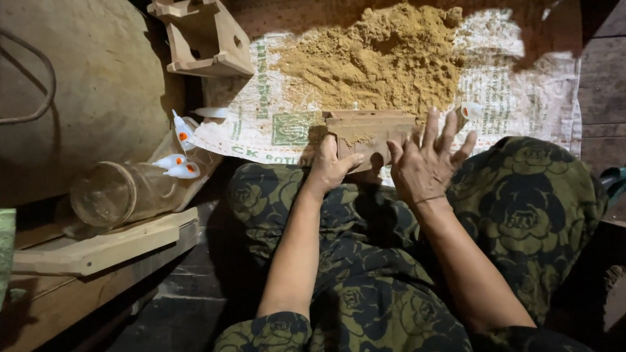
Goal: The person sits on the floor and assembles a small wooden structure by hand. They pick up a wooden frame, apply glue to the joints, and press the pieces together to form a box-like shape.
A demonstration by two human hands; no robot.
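Both hands working a small wooden mould at the edge of a powder heap

The mould [367,131] is sitting mid-frame on a printed sack [524,100], just below the tan powder [379,57], with its long axis running left-right across the picture. The left hand [329,168] is gripping its lower left corner, fingers [349,160] curled onto the wood. The right hand [424,162] is resting against the right end, fingers spread and loose, not clamping anything as far as I can see. Both hands are touching it, so neither is nearer. The mould is looking like a pale brown box dusted with powder, some sitting in its top. A glass jar [118,193] is lying on its side at the left, with white nozzle caps [178,166] just beside it.
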